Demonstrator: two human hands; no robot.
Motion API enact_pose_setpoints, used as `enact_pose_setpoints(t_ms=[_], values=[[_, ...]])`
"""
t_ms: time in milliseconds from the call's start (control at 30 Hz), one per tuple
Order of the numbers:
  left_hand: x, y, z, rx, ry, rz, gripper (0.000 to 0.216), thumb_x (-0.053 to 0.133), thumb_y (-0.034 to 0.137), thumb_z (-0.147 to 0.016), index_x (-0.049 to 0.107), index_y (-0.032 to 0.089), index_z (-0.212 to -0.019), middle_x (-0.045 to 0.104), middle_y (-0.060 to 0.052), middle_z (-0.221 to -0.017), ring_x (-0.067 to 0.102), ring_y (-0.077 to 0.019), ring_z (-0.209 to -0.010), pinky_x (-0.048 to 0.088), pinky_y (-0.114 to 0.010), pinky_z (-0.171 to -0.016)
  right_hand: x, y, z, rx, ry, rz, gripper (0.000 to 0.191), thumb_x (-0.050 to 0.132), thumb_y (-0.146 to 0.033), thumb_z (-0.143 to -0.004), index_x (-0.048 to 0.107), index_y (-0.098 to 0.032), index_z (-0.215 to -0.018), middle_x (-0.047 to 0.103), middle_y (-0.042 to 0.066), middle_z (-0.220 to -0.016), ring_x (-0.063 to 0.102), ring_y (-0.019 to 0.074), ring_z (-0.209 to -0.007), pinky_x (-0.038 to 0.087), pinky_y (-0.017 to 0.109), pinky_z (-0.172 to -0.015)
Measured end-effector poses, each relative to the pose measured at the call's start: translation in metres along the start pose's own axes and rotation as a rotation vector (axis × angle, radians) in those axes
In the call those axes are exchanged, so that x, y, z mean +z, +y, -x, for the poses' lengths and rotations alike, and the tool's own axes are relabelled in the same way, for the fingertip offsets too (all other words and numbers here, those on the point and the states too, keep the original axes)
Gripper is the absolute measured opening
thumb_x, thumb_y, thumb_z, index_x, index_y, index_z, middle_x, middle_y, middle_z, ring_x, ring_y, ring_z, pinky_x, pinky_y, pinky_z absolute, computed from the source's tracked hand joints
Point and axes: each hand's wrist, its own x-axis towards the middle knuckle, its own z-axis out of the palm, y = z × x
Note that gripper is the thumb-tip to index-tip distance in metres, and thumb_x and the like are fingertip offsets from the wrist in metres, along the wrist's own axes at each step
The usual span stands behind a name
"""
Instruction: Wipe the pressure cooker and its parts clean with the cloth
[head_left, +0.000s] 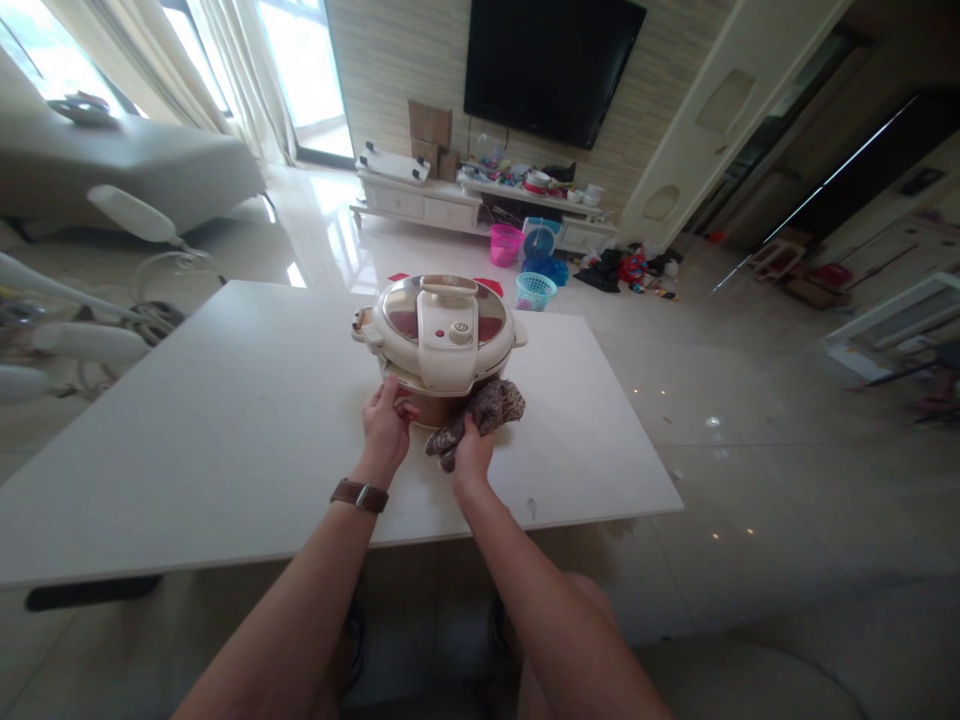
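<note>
- The cream pressure cooker (441, 340) sits lid-on near the far edge of the white counter (225, 420).
- The left hand (386, 428) presses flat against its front, grip open.
- The right hand (472, 455) clutches a brown cloth (487, 410) against the cooker's base.

Cream electric pressure cooker (439, 340) upright near the white table's (225, 430) far edge, lid shut, handle across the top. Brown mottled cloth (480, 415) bunched, pressed against cooker's lower right side, trailing down onto the table.
</note>
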Motion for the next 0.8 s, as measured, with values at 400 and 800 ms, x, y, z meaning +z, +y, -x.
enact_pose_setpoints(t_ms=[400, 800], values=[[0.0009, -0.0003, 0.0011, -0.011, 0.006, 0.014, 0.046, 0.093, 0.049, -0.075, 0.062, 0.017, -0.082, 0.064, 0.006, -0.068, 0.053, -0.005, -0.04, 0.04, -0.019, -0.04, 0.0014, -0.0057, 0.0027, -0.005, 0.013, 0.022, 0.026, 0.072, -0.031, -0.08, 0.072, -0.017, -0.103, 0.082, 0.012, -0.11, 0.076, 0.0278, -0.111, 0.059, 0.039, -0.098], [0.0031, 0.0014, 0.0032, -0.019, 0.007, 0.03, 0.044, 0.093, 0.047, -0.076, 0.061, 0.017, -0.081, 0.064, 0.006, -0.067, 0.053, -0.0051, -0.039, 0.04, -0.018, -0.039, -0.0015, -0.0041, 0.0, 0.0, 0.005, 0.012, 0.029, 0.074, -0.031, -0.079, 0.073, -0.017, -0.104, 0.082, 0.012, -0.111, 0.076, 0.0279, -0.112, 0.058, 0.039, -0.098]])
